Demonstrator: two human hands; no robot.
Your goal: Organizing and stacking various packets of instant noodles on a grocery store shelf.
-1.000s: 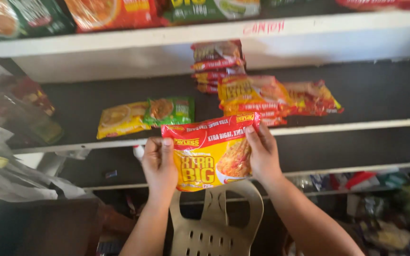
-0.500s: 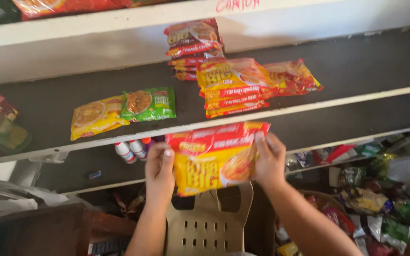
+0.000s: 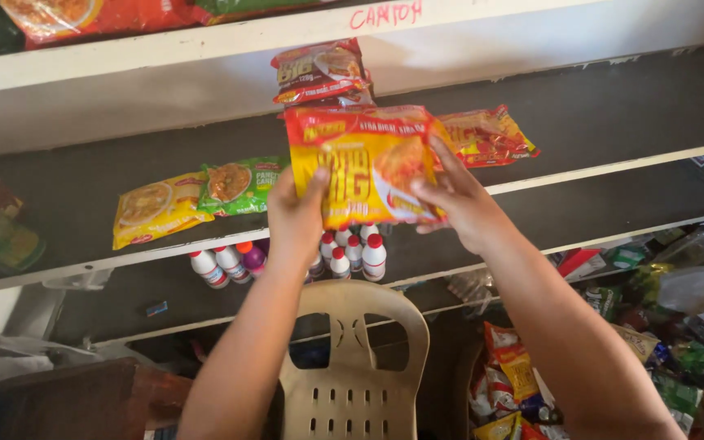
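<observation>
Both hands pinch one yellow-and-red noodle packet (image 3: 364, 163), left hand (image 3: 297, 213) on its lower left corner, right hand (image 3: 456, 200) on its right edge, fingers closed on the wrapper, packet raised over the dark shelf (image 3: 613, 122) near its front edge. Behind it a stack of similar packets (image 3: 319, 72), probably the same kind; yellow packet (image 3: 152, 208) and green packet (image 3: 238, 183) lie toward the shelf's left; small red-capped bottles (image 3: 352, 253) on the shelf below, plastic chair (image 3: 352, 367) underneath.

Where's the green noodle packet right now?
The green packet lies on the dark middle shelf, left of the left hand, touching a yellow packet on its left.
</observation>
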